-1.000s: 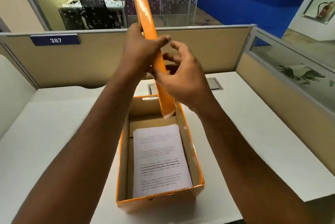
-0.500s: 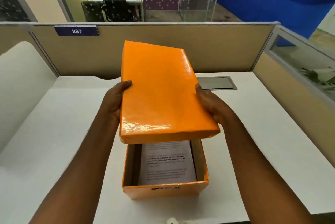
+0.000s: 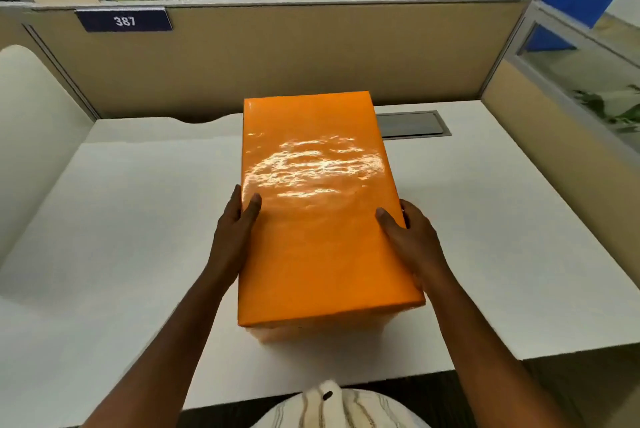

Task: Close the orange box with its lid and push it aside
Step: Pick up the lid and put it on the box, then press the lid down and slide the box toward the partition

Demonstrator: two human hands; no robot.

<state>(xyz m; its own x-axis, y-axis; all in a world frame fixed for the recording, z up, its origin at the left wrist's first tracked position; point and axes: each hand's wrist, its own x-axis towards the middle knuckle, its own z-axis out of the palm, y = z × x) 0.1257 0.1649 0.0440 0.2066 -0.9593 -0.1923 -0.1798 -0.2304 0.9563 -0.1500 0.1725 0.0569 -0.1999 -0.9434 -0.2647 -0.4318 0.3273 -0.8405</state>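
Note:
The glossy orange lid (image 3: 315,205) lies flat over the orange box, covering its whole opening; only a strip of the box's front wall (image 3: 311,332) shows under the lid's near edge. The papers inside are hidden. My left hand (image 3: 235,237) grips the lid's left long edge, thumb on top. My right hand (image 3: 412,244) grips the right long edge the same way. The box stands in the middle of the white desk (image 3: 121,237).
Beige partition walls (image 3: 311,53) close the desk at the back and right, with a blue "387" plate (image 3: 124,21). A grey cable hatch (image 3: 412,124) sits just behind the box on the right. A curved white panel (image 3: 27,122) bounds the left.
The lid went from upright on edge, to tilted above the open box, to lying flat on it. Both hands came down with it and the papers are now covered.

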